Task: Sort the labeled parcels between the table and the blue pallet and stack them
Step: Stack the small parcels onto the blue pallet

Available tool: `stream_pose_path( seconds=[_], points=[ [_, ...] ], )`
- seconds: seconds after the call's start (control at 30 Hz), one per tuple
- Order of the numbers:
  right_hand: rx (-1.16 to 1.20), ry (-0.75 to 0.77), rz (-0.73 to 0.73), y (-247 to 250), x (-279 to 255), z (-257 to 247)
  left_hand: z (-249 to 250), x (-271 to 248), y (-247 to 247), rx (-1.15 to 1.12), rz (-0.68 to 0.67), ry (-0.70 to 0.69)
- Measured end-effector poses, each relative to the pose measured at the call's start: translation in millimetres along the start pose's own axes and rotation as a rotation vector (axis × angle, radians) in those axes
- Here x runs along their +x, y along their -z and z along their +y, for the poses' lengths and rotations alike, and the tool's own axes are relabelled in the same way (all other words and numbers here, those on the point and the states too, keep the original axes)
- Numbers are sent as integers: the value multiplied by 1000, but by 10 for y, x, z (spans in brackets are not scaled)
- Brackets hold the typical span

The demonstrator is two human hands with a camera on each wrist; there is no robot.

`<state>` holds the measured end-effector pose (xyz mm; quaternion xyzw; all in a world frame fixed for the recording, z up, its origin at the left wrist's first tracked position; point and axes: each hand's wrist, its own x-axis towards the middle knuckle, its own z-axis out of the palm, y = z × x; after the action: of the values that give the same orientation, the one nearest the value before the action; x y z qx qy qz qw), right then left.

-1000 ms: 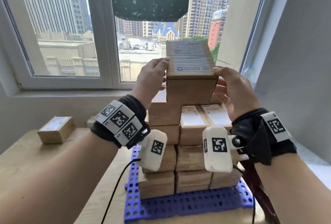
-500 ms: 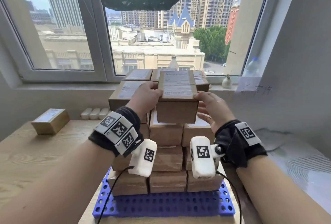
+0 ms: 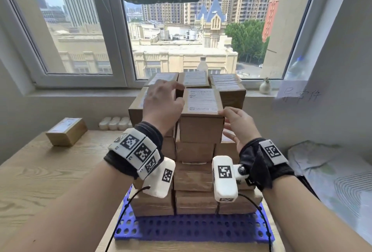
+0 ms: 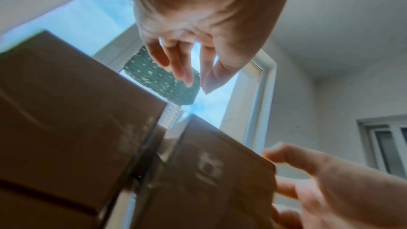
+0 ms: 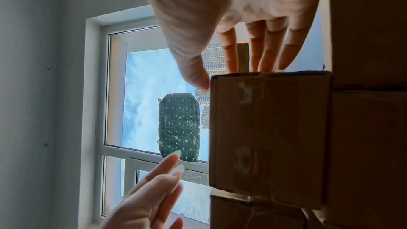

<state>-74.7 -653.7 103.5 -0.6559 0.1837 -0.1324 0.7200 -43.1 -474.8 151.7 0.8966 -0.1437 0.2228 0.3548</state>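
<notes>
Head view: a stack (image 3: 193, 173) of brown cardboard parcels stands on the blue pallet (image 3: 193, 229), which lies on the wooden table (image 3: 40, 171) below the window (image 3: 80, 30). The top parcel (image 3: 201, 114) sits at the front centre of the stack, at 12 o'clock from the wrists, white label up. The left hand (image 3: 161, 106) is at 9 o'clock of that parcel, fingers loosely spread and reaching over the neighbouring parcel tops; its grip is wide and holds nothing. Whether its thumb touches the parcel's left side I cannot tell. The right hand (image 3: 239, 126) is at 3 o'clock of the parcel, fingers straight and relaxed, thumb tip at the parcel's upper right corner, gripping nothing.

In the left wrist view the left hand (image 4: 198, 29) hangs above the parcels with fingers apart, and the right hand (image 4: 330, 185) sits just beside the parcel's edge (image 4: 220, 171); this picture is blurred. In the right wrist view the right hand (image 5: 149, 192) is apart from the parcel (image 5: 268, 137), while the left hand (image 5: 231, 15) has its fingertips (image 5: 231, 65) at the parcel's far edge.

A single parcel (image 3: 66, 131) lies alone on the table at 10 o'clock of the stack. A bottle (image 3: 202, 66) and a small vase (image 3: 265, 86) stand on the sill.
</notes>
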Motion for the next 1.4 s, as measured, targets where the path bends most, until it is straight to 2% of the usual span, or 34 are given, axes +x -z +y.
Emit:
stream_pose_path(
  seconds=[0.1,0.23,0.33,0.43,0.87,1.1,1.4],
  points=[
    [-11,43,-17,-61,-22,-13,-187,107,165,29,53,106],
    [-2,82,-34,-142,-30,-31,-500,202,243,-36,-48,304],
    [6,89,-27,-190,-21,-25,-683,208,243,-111,-119,382],
    [-10,84,-32,-224,-7,-19,-770,219,259,-197,-136,426],
    [16,105,8,-327,34,-12,-941,307,277,-278,-139,420],
    [-38,114,-44,-349,80,71,-972,330,275,-320,-141,432],
    [-25,113,-13,-386,140,37,-967,344,269,-333,-163,426]
  ],
)
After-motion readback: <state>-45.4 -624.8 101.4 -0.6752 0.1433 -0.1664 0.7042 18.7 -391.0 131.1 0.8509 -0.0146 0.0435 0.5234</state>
